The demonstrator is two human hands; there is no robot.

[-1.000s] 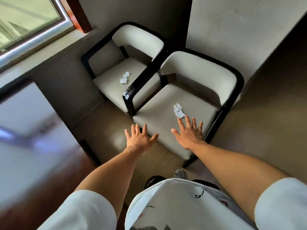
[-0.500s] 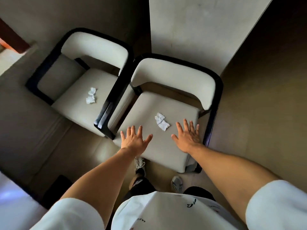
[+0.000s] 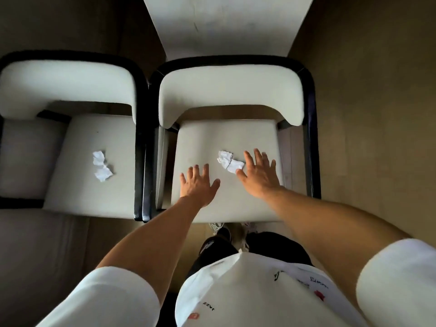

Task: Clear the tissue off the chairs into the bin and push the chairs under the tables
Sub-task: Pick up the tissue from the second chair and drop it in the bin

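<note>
Two cream chairs with black frames stand side by side, their backs toward the far edge of the view. The left chair (image 3: 94, 166) is cut off at the picture's left border, so its outer arm is only partly seen. Beyond the right chair (image 3: 226, 128), a pale desk (image 3: 226, 22) runs out of the top of the frame; how far the chair back reaches under it cannot be told. No bin is in view. The person's shoes (image 3: 224, 228) peek out below the seat's near edge, mostly hidden by a white shirt (image 3: 254, 291).

A crumpled tissue (image 3: 230, 161) lies near the middle of the right chair's seat. The right hand (image 3: 258, 175) hovers over or rests on that seat with fingers spread and palm down, its thumb tip touching or just overlapping the tissue's near end; whether the palm presses the cushion is unclear. The left hand (image 3: 198, 185) is also spread flat, palm down, on the same seat, just to the left of and nearer than the tissue, not touching it. Neither hand holds anything.

Another crumpled tissue (image 3: 102, 165) lies on the left chair's seat, well apart from both hands.
</note>
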